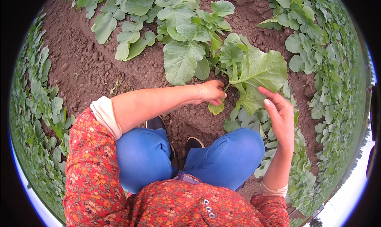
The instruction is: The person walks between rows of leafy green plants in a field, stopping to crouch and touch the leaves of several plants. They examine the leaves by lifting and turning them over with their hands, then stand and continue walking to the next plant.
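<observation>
My left hand [209, 93] reaches low to the base of a broad-leaved green plant, its fingers bent beside a pale leaf stalk [227, 87]. Just under those fingers is a small yellowing leaf [216, 108]; whether they grip it or the stalk is unclear. My right hand [279, 110] is raised at the plant's right side. Its index fingertip touches a large light-green leaf [262, 70], and the thumb stands apart from that finger, near the leaf's lower edge. Part of the plant's base is hidden behind the leaves and my left hand.
More leafy plants [181, 54] grow ahead in the same row, over brown crumbly soil [80, 57]. Further rows run along the left [44, 107] and right [330, 87]. My bent knees [226, 158] and dark shoes [193, 143] are close below my hands.
</observation>
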`<state>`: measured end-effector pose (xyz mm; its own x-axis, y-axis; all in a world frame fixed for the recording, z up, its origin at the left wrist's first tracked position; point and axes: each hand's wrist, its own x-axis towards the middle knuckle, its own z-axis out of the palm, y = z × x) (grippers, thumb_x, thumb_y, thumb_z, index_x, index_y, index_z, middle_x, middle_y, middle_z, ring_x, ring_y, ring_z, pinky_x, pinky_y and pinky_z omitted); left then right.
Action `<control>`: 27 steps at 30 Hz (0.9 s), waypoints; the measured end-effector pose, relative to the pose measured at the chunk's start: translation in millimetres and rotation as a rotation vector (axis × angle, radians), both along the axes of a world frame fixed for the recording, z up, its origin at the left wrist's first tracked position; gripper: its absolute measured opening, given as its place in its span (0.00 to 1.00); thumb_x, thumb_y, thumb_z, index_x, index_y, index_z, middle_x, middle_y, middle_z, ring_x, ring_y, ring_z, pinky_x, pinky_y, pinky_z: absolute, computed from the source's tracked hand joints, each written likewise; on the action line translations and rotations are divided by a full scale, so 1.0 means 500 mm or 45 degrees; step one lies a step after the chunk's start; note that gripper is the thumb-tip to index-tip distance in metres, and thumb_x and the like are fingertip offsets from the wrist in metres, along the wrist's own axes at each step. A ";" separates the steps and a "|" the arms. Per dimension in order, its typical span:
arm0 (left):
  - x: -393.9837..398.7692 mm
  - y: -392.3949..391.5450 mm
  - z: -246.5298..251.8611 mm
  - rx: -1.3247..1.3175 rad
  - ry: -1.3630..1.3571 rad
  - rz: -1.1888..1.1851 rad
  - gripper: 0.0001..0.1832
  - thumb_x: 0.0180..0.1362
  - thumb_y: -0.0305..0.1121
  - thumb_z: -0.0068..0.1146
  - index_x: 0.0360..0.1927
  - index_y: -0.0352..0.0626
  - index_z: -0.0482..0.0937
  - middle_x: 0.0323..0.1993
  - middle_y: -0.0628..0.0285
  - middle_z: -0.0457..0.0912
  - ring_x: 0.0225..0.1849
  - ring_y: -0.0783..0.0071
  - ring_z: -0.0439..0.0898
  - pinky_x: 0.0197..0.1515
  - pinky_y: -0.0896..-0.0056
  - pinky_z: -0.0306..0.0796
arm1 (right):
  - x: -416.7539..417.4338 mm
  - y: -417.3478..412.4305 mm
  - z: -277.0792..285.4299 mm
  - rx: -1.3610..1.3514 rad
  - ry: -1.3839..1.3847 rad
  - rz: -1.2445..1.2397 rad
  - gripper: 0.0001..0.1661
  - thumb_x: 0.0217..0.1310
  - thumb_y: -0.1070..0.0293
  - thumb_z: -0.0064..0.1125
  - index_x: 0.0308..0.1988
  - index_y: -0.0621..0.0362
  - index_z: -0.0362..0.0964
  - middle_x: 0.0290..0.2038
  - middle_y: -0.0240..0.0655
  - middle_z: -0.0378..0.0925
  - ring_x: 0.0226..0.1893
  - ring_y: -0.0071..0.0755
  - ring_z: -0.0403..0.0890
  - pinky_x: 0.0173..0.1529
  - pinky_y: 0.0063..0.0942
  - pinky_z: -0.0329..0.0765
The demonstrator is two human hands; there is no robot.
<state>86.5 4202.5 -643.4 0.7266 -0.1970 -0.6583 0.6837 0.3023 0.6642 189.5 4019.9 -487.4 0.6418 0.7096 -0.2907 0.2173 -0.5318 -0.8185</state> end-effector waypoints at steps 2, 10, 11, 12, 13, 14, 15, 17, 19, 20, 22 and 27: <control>0.002 -0.009 -0.011 -0.181 0.007 0.124 0.36 0.63 0.31 0.52 0.68 0.27 0.48 0.61 0.44 0.66 0.48 0.62 0.78 0.54 0.66 0.74 | 0.003 -0.007 -0.009 0.058 0.055 -0.025 0.17 0.63 0.72 0.54 0.52 0.64 0.74 0.32 0.24 0.74 0.29 0.14 0.64 0.37 0.16 0.66; 0.024 -0.005 -0.009 0.041 0.026 0.008 0.20 0.63 0.32 0.51 0.56 0.32 0.70 0.41 0.58 0.78 0.30 0.78 0.76 0.38 0.75 0.76 | 0.019 -0.017 -0.039 0.206 0.235 -0.154 0.16 0.63 0.71 0.55 0.50 0.64 0.75 0.49 0.33 0.79 0.35 0.17 0.72 0.45 0.19 0.71; 0.027 -0.002 -0.006 0.091 0.020 -0.001 0.17 0.63 0.32 0.51 0.53 0.34 0.73 0.38 0.60 0.79 0.27 0.80 0.75 0.34 0.77 0.76 | 0.021 -0.018 -0.041 0.205 0.250 -0.174 0.16 0.63 0.71 0.55 0.50 0.64 0.75 0.48 0.33 0.79 0.35 0.17 0.72 0.45 0.19 0.71; 0.028 0.001 -0.006 0.142 0.017 -0.010 0.15 0.63 0.32 0.52 0.51 0.35 0.76 0.35 0.62 0.80 0.23 0.82 0.73 0.30 0.78 0.75 | 0.021 -0.020 -0.043 0.205 0.267 -0.194 0.16 0.63 0.71 0.55 0.50 0.63 0.75 0.47 0.32 0.79 0.35 0.17 0.72 0.45 0.19 0.71; 0.028 0.003 -0.006 0.174 0.003 -0.012 0.15 0.63 0.31 0.51 0.50 0.36 0.77 0.33 0.62 0.80 0.22 0.83 0.73 0.28 0.78 0.75 | 0.022 -0.021 -0.044 0.204 0.284 -0.213 0.17 0.62 0.70 0.55 0.50 0.63 0.76 0.46 0.31 0.79 0.35 0.17 0.72 0.44 0.19 0.71; 0.027 0.005 -0.006 0.205 -0.011 -0.014 0.14 0.62 0.31 0.51 0.49 0.37 0.78 0.32 0.62 0.80 0.20 0.83 0.72 0.27 0.79 0.74 | 0.023 -0.022 -0.046 0.208 0.305 -0.220 0.17 0.62 0.70 0.55 0.50 0.63 0.76 0.46 0.31 0.79 0.34 0.17 0.72 0.44 0.19 0.70; 0.027 0.006 -0.004 0.235 -0.026 -0.020 0.14 0.62 0.31 0.51 0.48 0.37 0.79 0.30 0.63 0.80 0.19 0.83 0.71 0.25 0.79 0.73 | 0.026 -0.024 -0.048 0.210 0.325 -0.230 0.17 0.62 0.70 0.55 0.50 0.63 0.76 0.45 0.30 0.79 0.34 0.16 0.72 0.44 0.19 0.70; 0.027 0.009 -0.001 0.295 -0.047 -0.063 0.14 0.62 0.31 0.50 0.49 0.38 0.79 0.30 0.63 0.80 0.19 0.83 0.71 0.24 0.79 0.73 | 0.029 -0.026 -0.053 0.229 0.357 -0.243 0.17 0.63 0.70 0.55 0.50 0.63 0.76 0.43 0.29 0.79 0.34 0.16 0.72 0.43 0.18 0.70; 0.027 0.011 -0.002 0.331 -0.058 -0.094 0.14 0.61 0.30 0.49 0.49 0.39 0.79 0.29 0.63 0.80 0.19 0.83 0.71 0.24 0.78 0.72 | 0.030 -0.026 -0.057 0.264 0.385 -0.251 0.17 0.63 0.70 0.55 0.51 0.62 0.76 0.41 0.28 0.79 0.34 0.16 0.71 0.43 0.18 0.70; 0.029 0.012 -0.003 0.337 -0.060 -0.104 0.14 0.61 0.30 0.49 0.49 0.40 0.79 0.29 0.63 0.80 0.20 0.82 0.72 0.24 0.78 0.72 | 0.031 -0.028 -0.058 0.263 0.383 -0.256 0.17 0.63 0.70 0.55 0.51 0.62 0.76 0.42 0.29 0.79 0.34 0.16 0.71 0.43 0.18 0.70; 0.033 0.013 -0.002 0.356 -0.069 -0.126 0.15 0.60 0.29 0.47 0.48 0.40 0.80 0.29 0.63 0.80 0.22 0.82 0.73 0.24 0.77 0.72 | 0.032 -0.031 -0.059 0.263 0.377 -0.270 0.17 0.63 0.70 0.55 0.51 0.62 0.76 0.43 0.29 0.79 0.34 0.16 0.71 0.43 0.18 0.70; 0.033 0.022 -0.016 0.415 -0.116 -0.156 0.15 0.60 0.27 0.45 0.47 0.42 0.80 0.29 0.64 0.79 0.27 0.80 0.75 0.25 0.75 0.71 | 0.027 -0.025 -0.055 0.257 0.365 -0.247 0.17 0.62 0.70 0.55 0.51 0.63 0.76 0.47 0.31 0.79 0.34 0.16 0.72 0.43 0.18 0.71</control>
